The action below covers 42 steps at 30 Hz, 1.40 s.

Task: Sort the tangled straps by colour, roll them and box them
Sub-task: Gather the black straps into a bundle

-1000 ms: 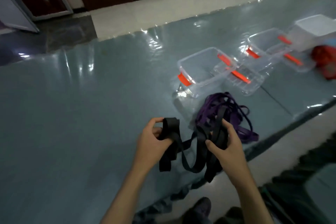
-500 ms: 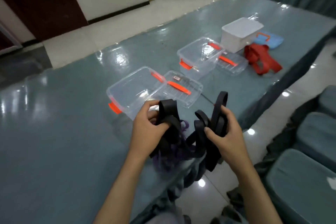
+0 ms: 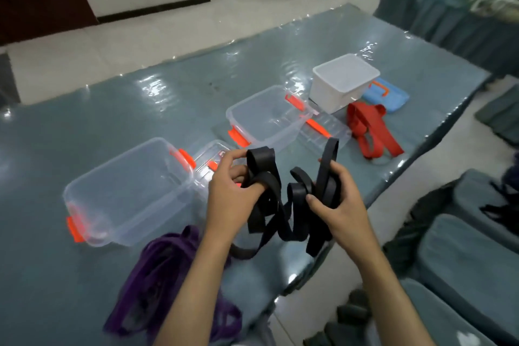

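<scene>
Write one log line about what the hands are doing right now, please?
left hand: grips black strap | right hand: grips black strap | purple straps: on table | clear boxes: nothing visible inside

Both hands above near table edge (image 3: 373,196), left hand (image 3: 227,199) beside right hand (image 3: 341,205), strap bundle (image 3: 283,205) held between them. Second strap heap (image 3: 157,275) on table below left hand. Open box (image 3: 126,194) left of left hand. Second open box (image 3: 266,118) beyond hands, its lid (image 3: 327,129) to its right. Third box (image 3: 342,80) farther right, behind third strap heap (image 3: 368,129).
</scene>
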### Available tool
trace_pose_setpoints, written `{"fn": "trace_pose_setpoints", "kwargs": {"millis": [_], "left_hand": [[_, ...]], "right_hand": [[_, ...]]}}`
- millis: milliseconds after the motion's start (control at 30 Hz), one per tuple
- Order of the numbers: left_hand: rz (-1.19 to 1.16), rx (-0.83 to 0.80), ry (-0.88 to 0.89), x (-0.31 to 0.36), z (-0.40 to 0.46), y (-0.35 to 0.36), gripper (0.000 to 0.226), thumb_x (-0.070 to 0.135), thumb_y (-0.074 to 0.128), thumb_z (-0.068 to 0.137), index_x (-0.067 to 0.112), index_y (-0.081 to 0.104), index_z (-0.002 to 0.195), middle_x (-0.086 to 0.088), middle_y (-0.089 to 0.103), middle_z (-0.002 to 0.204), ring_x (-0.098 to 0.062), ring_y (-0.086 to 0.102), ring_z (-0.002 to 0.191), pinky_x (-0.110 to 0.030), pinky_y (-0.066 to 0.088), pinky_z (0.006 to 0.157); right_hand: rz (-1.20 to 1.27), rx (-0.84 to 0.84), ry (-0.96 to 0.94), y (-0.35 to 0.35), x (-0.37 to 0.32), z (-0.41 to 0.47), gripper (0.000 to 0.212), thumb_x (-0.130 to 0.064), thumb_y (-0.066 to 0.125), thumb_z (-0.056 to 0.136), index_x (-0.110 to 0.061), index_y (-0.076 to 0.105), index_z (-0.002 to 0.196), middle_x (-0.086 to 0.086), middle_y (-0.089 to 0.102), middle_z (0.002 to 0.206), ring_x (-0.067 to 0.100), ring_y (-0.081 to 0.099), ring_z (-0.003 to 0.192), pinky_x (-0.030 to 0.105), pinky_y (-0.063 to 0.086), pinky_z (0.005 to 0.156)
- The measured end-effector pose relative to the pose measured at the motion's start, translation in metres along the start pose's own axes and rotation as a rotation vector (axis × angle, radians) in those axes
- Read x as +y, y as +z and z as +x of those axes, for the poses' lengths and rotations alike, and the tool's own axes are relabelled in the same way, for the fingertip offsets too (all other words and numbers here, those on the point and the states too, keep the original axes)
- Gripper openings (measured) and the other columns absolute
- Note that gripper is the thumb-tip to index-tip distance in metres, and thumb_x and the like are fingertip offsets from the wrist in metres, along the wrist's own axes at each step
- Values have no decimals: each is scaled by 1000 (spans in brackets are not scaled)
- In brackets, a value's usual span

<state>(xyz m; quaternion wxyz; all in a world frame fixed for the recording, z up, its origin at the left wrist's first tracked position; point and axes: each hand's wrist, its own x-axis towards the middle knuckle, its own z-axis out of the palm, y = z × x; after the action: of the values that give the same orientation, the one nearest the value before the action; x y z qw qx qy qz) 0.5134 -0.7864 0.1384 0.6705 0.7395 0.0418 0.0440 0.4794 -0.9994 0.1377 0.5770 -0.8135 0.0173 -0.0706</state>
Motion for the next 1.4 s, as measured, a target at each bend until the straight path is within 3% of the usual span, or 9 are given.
{"fn": "trace_pose_setpoints", "kwargs": {"millis": [400, 533, 667, 800, 1000, 1100, 1200, 1300, 1400], "left_hand": [[93, -37, -142, -37, 79, 117, 49, 21, 79, 68, 45, 62, 108, 10, 78, 86, -7, 74, 80, -16, 56, 70], [236, -22, -264, -71, 95, 169, 51, 32, 81, 67, 42, 60, 112, 10, 77, 84, -10, 75, 78, -43, 62, 78], [431, 36, -375, -96, 104, 214, 46, 34, 77, 66, 39, 59, 107, 18, 72, 91, -1, 70, 84, -41, 60, 81], [526, 106, -550, -107, 114, 244, 39, 41, 68, 72, 33, 61, 110, 6, 76, 102, -23, 72, 100, -43, 58, 89], [685, 248, -655, -115, 124, 266, 26, 38, 63, 91, 28, 53, 113, 3, 71, 111, -30, 68, 104, -41, 54, 85], [777, 228, -737, -119, 122, 264, 53, 39, 64, 92, 25, 48, 140, -5, 60, 140, -32, 59, 127, -44, 51, 101], [804, 69, -843, -120, 117, 251, 101, 50, 76, 82, 33, 20, 164, -10, 34, 164, -33, 39, 148, -46, 41, 115], [812, -118, -862, -119, 108, 237, 130, 56, 87, 71, 42, -2, 166, -13, 20, 170, -34, 25, 155, -53, 35, 121], [811, -190, -828, -117, 98, 232, 137, 56, 90, 69, 47, -9, 164, -15, 12, 172, -35, 18, 158, -55, 31, 123]], "right_hand": [[-93, -128, -7, -71, 81, 136, 73, 8, 76, 85, -47, 55, 129, -28, 69, 119, -7, 67, 109, 8, 49, 92], [-128, -311, 77, -80, 142, 182, 66, -1, 76, 84, -33, 55, 137, -14, 72, 119, 5, 70, 111, 31, 56, 99], [-239, -572, 181, -89, 192, 217, 69, 0, 73, 85, -24, 51, 146, -6, 71, 119, 18, 70, 114, 32, 54, 97], [-353, -770, 161, -98, 221, 242, 61, -2, 68, 87, -25, 55, 142, -4, 70, 116, 26, 69, 114, 22, 44, 82], [-502, -1043, -4, -75, 238, 269, 77, -17, 65, 98, -26, 28, 165, 10, 63, 147, 30, 59, 135, 39, 47, 111], [-690, -1163, -61, -69, 246, 269, 80, -40, 55, 107, -30, 6, 169, 18, 66, 140, 37, 64, 124, 47, 52, 101], [-790, -1150, -96, -72, 253, 269, 78, -52, 49, 106, -39, 3, 168, 15, 68, 134, 35, 65, 120, 46, 54, 97], [-838, -1088, -135, -83, 254, 271, 79, -57, 50, 105, -43, 3, 167, 9, 72, 117, 31, 69, 106, 42, 57, 88], [-869, -1019, -145, -98, 250, 274, 79, -57, 50, 105, -41, 4, 167, 7, 72, 110, 29, 70, 101, 40, 55, 83]]}}
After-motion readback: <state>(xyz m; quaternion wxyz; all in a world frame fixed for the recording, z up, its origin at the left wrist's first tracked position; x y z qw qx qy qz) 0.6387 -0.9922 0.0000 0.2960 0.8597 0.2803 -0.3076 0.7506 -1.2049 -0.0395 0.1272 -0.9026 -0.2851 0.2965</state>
